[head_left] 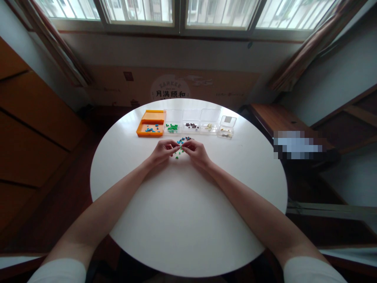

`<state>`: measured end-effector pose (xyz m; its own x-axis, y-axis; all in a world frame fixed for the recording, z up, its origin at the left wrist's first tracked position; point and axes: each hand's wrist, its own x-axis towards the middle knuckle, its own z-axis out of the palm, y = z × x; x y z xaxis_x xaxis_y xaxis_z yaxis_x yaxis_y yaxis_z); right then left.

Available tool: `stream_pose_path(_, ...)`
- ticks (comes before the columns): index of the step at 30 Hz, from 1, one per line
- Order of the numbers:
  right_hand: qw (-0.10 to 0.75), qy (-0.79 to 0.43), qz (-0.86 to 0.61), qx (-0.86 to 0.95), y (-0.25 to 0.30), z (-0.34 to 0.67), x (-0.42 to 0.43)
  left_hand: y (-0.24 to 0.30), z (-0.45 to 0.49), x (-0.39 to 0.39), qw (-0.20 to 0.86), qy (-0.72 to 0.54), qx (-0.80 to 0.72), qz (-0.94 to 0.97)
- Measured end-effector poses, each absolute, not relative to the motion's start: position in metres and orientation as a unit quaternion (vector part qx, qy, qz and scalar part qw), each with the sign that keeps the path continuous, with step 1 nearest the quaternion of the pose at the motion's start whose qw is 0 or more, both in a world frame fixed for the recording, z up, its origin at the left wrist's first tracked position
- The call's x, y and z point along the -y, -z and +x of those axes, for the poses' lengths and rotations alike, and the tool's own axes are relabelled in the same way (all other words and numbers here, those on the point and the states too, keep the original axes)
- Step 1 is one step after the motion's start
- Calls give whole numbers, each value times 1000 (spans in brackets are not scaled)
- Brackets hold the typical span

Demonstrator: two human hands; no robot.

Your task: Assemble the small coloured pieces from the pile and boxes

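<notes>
My left hand (161, 152) and my right hand (196, 152) meet above the table, fingertips pinched together around a small green toy brick (180, 147). Both hands are closed, and the fingers cover most of the brick. Just below them lie loose green bricks (177, 158) on the white tabletop. Behind the fingertips is a small pile of blue bricks (178, 142) and dark bricks (189, 138), partly hidden by the hands.
An orange box (150, 135) with blue pieces stands open at the back left. Beside it, clear lidded boxes hold green pieces (172, 127), dark pieces (192, 125) and pale pieces (208, 126). A smaller clear box (226, 133) ends the row. The round table (188, 220) has a curved edge.
</notes>
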<state>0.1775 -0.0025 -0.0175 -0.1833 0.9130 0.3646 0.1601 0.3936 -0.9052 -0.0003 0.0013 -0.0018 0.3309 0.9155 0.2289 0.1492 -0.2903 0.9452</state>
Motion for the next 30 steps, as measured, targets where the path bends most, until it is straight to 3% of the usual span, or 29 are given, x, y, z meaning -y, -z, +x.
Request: stream_pose_path(30, 484, -368, -396, 689, 19, 179, 1, 1, 0, -2, 453, -417, -397, 681)
